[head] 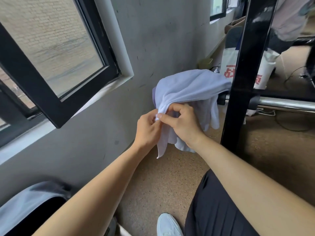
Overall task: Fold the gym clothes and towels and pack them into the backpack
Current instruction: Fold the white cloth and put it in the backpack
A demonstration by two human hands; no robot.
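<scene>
We are pinching the pale lilac cloth towel (187,86), left hand (148,128) and right hand (185,127) fingers curled; a loose grip risks dropping it.

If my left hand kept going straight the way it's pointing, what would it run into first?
Most likely the white towel it is pinching: your left hand points up toward that bunched edge, with the right hand pinching close beside it.
</scene>
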